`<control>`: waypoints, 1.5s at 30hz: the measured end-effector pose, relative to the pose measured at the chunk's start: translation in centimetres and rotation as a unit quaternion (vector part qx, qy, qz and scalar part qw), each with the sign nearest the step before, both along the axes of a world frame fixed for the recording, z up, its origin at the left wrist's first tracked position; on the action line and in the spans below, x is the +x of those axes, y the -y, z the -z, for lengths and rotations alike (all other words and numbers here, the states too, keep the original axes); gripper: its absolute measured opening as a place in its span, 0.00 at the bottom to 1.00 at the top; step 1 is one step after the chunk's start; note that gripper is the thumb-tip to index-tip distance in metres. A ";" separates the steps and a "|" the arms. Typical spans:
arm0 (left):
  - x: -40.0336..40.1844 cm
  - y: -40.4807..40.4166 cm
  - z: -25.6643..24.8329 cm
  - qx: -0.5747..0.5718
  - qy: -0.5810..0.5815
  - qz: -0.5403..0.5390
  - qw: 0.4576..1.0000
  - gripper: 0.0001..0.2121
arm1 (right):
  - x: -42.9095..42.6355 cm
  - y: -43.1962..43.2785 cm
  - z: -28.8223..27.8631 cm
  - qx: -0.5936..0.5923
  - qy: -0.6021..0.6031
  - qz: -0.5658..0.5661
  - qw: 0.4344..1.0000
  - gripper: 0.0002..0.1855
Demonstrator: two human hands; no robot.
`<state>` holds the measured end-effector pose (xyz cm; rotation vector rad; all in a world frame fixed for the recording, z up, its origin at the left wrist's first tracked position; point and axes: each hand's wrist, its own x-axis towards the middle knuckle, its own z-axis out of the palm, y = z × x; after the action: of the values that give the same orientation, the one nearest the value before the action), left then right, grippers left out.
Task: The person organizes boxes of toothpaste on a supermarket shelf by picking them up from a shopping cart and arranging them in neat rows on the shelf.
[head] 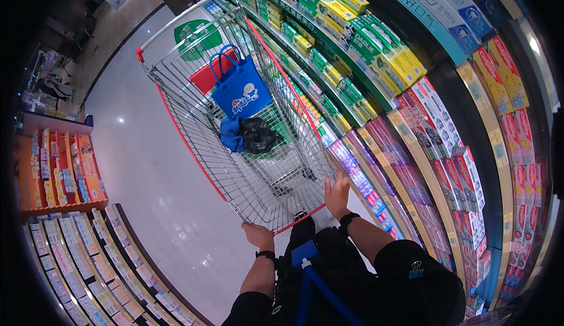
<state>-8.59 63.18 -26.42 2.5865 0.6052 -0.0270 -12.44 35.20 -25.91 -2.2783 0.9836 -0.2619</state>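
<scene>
A wire shopping cart (264, 167) with red edge trim stands before me, its handlebar at the far end. My left hand (259, 236) is closed on the near left corner of the cart's rim. At the near right corner, my right hand (338, 193) rests against the wire side, fingers pointing up; whether it grips the wire cannot be told. Inside the cart are a blue tote bag (242, 85) with a printed figure, a red flat panel (202, 77) behind it, a crumpled black plastic bag (259, 136) and a blue cloth-like item (231, 134).
Shelves of toothpaste boxes (383, 52) run close along the cart's right side. A low shelf unit (88, 255) with small boxes curves along the lower left, beside an orange display stand (90, 165). Pale glossy floor (132, 118) shows left of the cart.
</scene>
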 end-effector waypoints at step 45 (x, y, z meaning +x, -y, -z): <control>49.9 -9.9 7.5 -0.135 -0.087 0.065 0.985 0.19 | 45.1 7.4 -9.4 0.102 -0.148 -0.283 0.942 0.12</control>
<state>41.36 73.13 -33.91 2.3697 0.4563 -0.3580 32.64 27.77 -16.54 -2.3299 0.4225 0.4199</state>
